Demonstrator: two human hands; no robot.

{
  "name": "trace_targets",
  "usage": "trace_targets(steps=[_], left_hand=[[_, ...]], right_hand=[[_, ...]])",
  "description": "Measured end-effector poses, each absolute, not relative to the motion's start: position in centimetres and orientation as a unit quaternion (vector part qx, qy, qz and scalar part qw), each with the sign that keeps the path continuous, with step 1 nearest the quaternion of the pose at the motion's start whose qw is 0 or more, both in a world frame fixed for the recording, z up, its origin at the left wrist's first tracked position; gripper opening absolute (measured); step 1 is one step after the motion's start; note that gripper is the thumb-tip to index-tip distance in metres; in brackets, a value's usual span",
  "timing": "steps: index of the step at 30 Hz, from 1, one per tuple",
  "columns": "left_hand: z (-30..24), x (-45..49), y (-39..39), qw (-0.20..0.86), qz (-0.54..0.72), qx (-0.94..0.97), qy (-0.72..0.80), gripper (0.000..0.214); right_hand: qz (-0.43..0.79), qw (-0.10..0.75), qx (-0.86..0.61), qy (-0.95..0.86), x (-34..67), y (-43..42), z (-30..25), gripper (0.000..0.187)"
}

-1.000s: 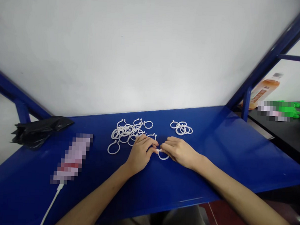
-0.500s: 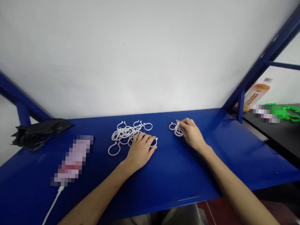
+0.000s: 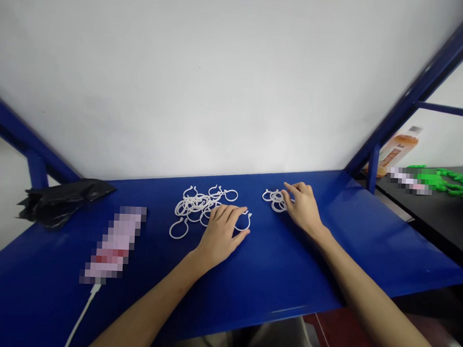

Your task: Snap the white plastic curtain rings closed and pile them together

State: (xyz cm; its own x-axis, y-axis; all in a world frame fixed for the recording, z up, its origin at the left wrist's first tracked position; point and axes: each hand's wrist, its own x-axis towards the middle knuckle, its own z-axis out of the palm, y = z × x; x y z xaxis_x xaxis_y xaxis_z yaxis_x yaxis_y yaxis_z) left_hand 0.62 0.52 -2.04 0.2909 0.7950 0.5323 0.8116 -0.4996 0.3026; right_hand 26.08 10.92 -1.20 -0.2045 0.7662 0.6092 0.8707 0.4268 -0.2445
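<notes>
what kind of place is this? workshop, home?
Probably a small workshop or assembly bench, not a home. A blue metal shelf-table on a blue steel frame stands against a bare white wall. Loose white plastic rings lie in a pile by the left hand; a smaller pile lies at the right hand.

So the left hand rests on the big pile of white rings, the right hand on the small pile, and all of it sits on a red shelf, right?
Not quite: the shelf is blue, not red, as the head view shows. The rest holds: the left hand rests on the big pile of white rings, the right hand on the small pile.
</notes>
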Motion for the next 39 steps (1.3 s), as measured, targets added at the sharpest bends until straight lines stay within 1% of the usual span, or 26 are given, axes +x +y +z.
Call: trace_targets(steps=[2,3,6,8,10,12,13,16,18,21,24,27,30,32,34,35,36,37,39], left_hand=[[-2.1,0.7,0.5,0.030,-0.342,-0.793,-0.503,0.045],[-2.1,0.7,0.5,0.036,-0.350,-0.789,-0.503,0.048],[-2.1,0.7,0.5,0.052,-0.361,-0.787,-0.498,0.057],[-2.1,0.7,0.4,0.062,-0.362,-0.793,-0.485,0.061],[-2.1,0.8,0.4,0.060,-0.361,-0.806,-0.465,0.063],[-2.0,0.8,0.4,0.029,-0.360,-0.820,-0.443,0.058],[-2.0,0.9,0.4,0.006,-0.364,-0.823,-0.436,0.051],[-2.0,0.9,0.4,-0.058,-0.390,-0.812,-0.430,0.021],[-2.1,0.9,0.5,-0.092,-0.416,-0.791,-0.439,0.013],[-1.9,1.0,0.4,-0.149,-0.433,-0.765,-0.453,0.017],[-1.6,1.0,0.4,-0.185,-0.423,-0.760,-0.457,0.003],[-1.5,0.9,0.6,-0.180,-0.422,-0.756,-0.467,0.009],[-1.6,0.7,0.8,-0.156,-0.434,-0.746,-0.481,0.009],[-1.7,0.6,0.9,-0.142,-0.443,-0.736,-0.491,0.011],[-1.7,0.6,0.8,-0.137,-0.449,-0.734,-0.490,0.012],[-1.6,0.6,0.7,-0.137,-0.450,-0.738,-0.484,0.012],[-1.6,0.7,0.7,-0.140,-0.449,-0.744,-0.475,0.012],[-1.5,0.7,0.6,-0.144,-0.448,-0.749,-0.466,0.013],[-1.3,0.8,0.5,-0.161,-0.439,-0.758,-0.454,0.012]], right_hand=[[-0.029,0.359,-0.486,-0.796,25.1,9.5,-0.2,0.038],[0.014,0.353,-0.459,-0.815,24.4,8.7,0.3,0.037],[0.170,0.291,-0.361,-0.869,22.4,6.3,1.0,0.032],[0.232,0.262,-0.327,-0.878,21.3,5.3,0.8,0.026],[0.259,0.250,-0.325,-0.874,20.7,4.8,0.3,0.021],[0.260,0.252,-0.336,-0.870,20.5,4.8,-0.1,0.020],[0.254,0.254,-0.337,-0.870,20.6,4.9,-0.2,0.021],[0.238,0.257,-0.313,-0.883,21.0,5.3,-0.3,0.023],[0.236,0.257,-0.280,-0.894,21.3,5.5,-0.3,0.027],[0.226,0.258,-0.234,-0.910,21.4,5.7,-0.5,0.031],[0.211,0.256,-0.226,-0.916,21.3,5.7,-0.8,0.030],[0.228,0.272,-0.266,-0.896,21.2,5.5,-0.6,0.025],[0.238,0.292,-0.311,-0.873,21.2,5.2,0.0,0.028],[0.229,0.287,-0.316,-0.875,21.3,4.9,0.4,0.040],[0.221,0.266,-0.304,-0.888,21.4,4.7,0.6,0.063],[0.220,0.253,-0.296,-0.894,21.4,4.6,0.6,0.070],[0.223,0.241,-0.289,-0.899,21.5,4.6,0.6,0.070],[0.228,0.228,-0.283,-0.903,21.5,4.6,0.5,0.064],[0.236,0.208,-0.275,-0.909,21.4,4.6,0.2,0.046]])
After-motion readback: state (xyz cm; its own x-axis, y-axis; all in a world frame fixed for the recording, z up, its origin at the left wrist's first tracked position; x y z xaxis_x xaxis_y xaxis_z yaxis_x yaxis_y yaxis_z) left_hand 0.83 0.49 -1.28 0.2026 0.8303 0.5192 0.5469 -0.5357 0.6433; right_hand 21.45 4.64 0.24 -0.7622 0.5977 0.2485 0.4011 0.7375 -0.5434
